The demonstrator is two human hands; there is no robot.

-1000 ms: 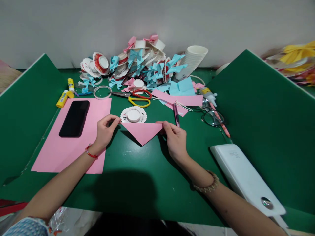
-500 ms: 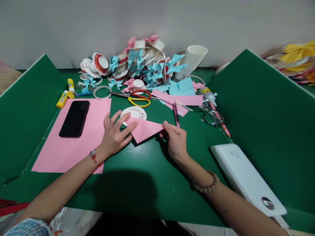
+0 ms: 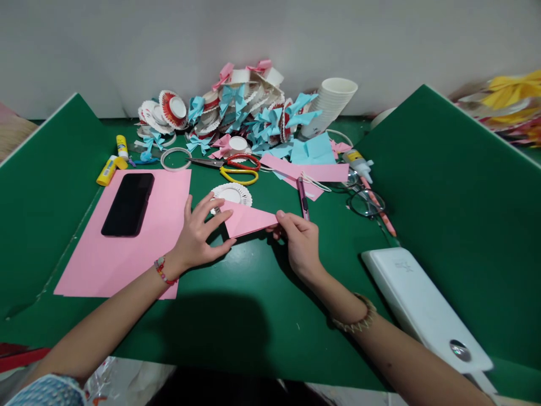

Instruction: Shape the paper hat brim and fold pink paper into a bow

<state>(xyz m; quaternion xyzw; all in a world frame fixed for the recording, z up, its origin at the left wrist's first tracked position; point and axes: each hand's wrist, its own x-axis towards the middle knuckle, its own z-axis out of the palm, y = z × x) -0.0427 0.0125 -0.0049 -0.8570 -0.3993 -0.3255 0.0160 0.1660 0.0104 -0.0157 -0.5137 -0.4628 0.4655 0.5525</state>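
Note:
A folded piece of pink paper, pointed toward the right, is held between both hands just above the green table. My right hand pinches its right tip between thumb and fingers. At its left end, my left hand has the fingertips on the upper face and the thumb by the lower corner. Partly behind the paper and the left fingers lies a white scalloped paper disc. Just beyond my right hand is a pink-and-black utility knife.
Scissors, a tape roll and blue paper lie farther back, before piled bow crafts and stacked cups. A phone rests on pink sheets at left; eyeglasses and a power bank sit right.
The pink paper's lower corner has come up and the piece looks narrower, with layered edges showing below. My left thumb has come into view at its lower corner. My right hand shifted slightly left.

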